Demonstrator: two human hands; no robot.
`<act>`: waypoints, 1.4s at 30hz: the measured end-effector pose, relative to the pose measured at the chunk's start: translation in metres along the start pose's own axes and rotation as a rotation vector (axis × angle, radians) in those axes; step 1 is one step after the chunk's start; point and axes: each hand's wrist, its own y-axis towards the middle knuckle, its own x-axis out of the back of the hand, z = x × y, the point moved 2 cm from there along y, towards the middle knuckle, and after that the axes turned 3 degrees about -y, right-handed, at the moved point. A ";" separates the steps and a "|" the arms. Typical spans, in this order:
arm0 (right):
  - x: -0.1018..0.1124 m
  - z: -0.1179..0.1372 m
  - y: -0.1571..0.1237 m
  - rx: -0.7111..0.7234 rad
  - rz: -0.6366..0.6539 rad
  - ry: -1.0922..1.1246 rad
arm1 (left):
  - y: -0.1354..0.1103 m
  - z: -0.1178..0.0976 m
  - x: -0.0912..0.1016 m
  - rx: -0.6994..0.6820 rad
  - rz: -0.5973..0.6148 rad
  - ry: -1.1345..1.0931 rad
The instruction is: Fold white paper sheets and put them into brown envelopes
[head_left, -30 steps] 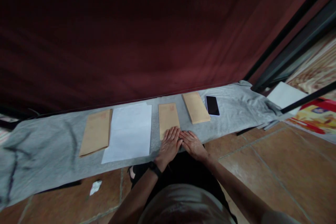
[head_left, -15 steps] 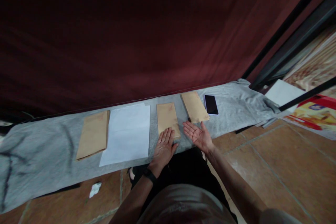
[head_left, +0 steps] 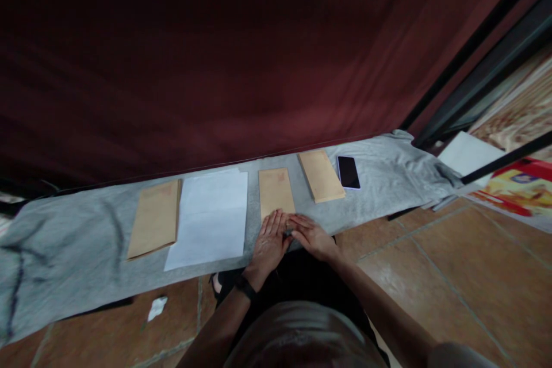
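Observation:
A brown paper envelope (head_left: 276,191) lies on the grey cloth in front of me, its lower edge covered by my hands. My left hand (head_left: 268,246) rests flat on that edge with fingers stretched out. From the other side, my right hand (head_left: 314,237) lies palm down over the envelope's lower right corner. Its fingers are stretched out, and the two hands meet or nearly meet there. Left of the envelope are white paper sheets (head_left: 211,221), and beyond them a pile of brown envelopes (head_left: 154,218). To the right lies another stack of brown envelopes (head_left: 321,175).
A dark-screened phone (head_left: 348,172) lies beside the right-hand stack. The grey cloth (head_left: 81,247) covers a long narrow bench against a dark red curtain (head_left: 207,86). Dark metal bars and a red printed box (head_left: 524,184) stand at right. A crumpled white tissue (head_left: 157,308) is on the tiled floor.
My right hand has turned from palm up to palm down and moved left onto the envelope's lower corner. My left hand has stayed in place.

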 end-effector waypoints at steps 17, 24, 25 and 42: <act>-0.016 -0.007 -0.005 0.123 -0.014 -0.398 | -0.003 -0.006 0.008 0.118 -0.032 0.000; -0.022 -0.013 -0.005 0.154 -0.124 -0.419 | 0.042 -0.020 0.005 -0.019 0.067 -0.042; -0.022 -0.013 -0.005 0.160 -0.129 -0.426 | 0.045 -0.018 0.003 -0.017 0.087 -0.053; -0.024 -0.014 -0.008 0.170 -0.111 -0.478 | 0.012 0.003 -0.001 0.013 0.038 0.029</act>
